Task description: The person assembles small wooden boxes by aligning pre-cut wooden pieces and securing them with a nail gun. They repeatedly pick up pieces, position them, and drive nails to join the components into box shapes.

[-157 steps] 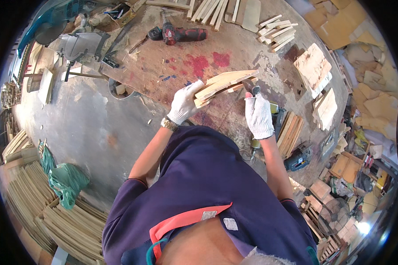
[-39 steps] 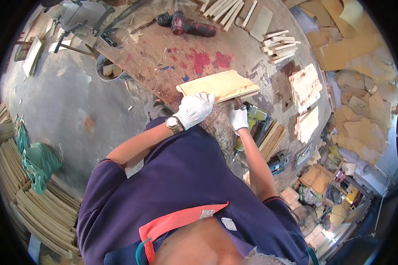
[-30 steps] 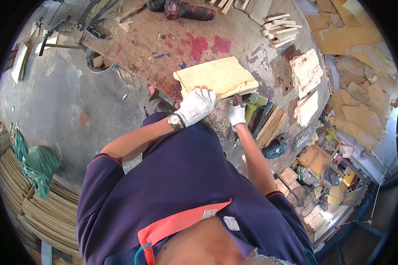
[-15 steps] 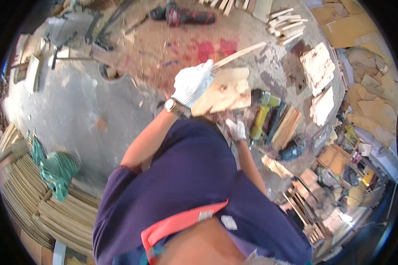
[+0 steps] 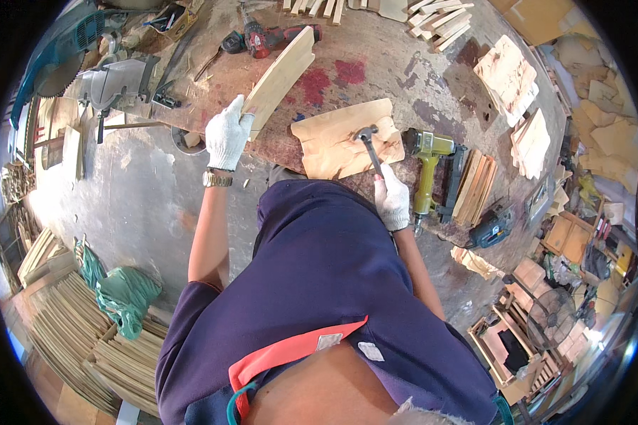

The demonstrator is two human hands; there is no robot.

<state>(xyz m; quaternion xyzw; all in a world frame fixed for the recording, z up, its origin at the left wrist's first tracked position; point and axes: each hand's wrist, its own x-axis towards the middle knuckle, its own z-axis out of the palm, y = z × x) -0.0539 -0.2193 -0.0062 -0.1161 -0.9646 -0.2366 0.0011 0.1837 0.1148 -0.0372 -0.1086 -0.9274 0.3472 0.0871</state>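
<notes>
My left hand (image 5: 227,136), in a white knit glove with a watch at the wrist, grips the near end of a pale wooden board (image 5: 280,83). The board is raised and tilted, its far end pointing away to the right. In my right hand (image 5: 391,200), also gloved, is a hammer (image 5: 370,147) held by its handle, the dark head pointing away from me. That head is over a flat wooden panel (image 5: 326,145) with wavy edges and dark grain, which lies in front of me. Whether the hammer touches the panel I cannot tell.
Right of the panel lie a yellow-green nail gun (image 5: 427,173) and a stack of wood strips (image 5: 473,190). A red and black power tool (image 5: 259,39) lies at the far side. More cut panels (image 5: 507,76) are at the right, a circular saw blade (image 5: 53,78) at the far left.
My left hand has moved left and tipped the board, so its broad face now shows. My right hand has come up slightly and a hammer now shows in it.
</notes>
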